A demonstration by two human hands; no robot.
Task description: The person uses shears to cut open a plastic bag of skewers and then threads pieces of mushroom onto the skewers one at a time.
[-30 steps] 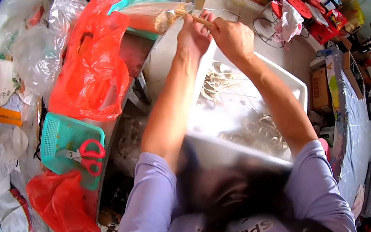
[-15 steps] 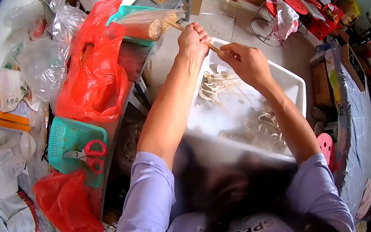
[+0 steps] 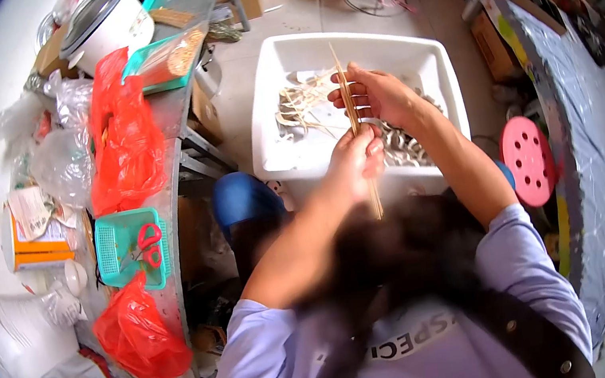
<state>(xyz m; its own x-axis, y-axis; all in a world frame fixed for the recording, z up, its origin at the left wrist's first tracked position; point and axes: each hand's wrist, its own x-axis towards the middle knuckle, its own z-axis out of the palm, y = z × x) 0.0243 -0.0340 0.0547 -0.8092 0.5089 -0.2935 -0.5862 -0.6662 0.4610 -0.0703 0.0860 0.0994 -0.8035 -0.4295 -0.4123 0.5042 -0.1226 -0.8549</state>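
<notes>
Red plastic bags (image 3: 124,151) crowd the left table (image 3: 174,113), scissors (image 3: 148,236) in a green basket (image 3: 108,243) between them. The left hand (image 3: 356,160) is closed around thin sticks (image 3: 351,111) above the white tub (image 3: 383,47), blocking part of it. The right hand (image 3: 380,94) spreads its fingers beside them; touching, I cannot tell. Rightward stands a pink stool (image 3: 529,159).

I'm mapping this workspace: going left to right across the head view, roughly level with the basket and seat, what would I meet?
Orange-and-white box → teal perforated plastic basket → bundle of thin tan sticks → round pink seat with holes → grey sheet.
</notes>
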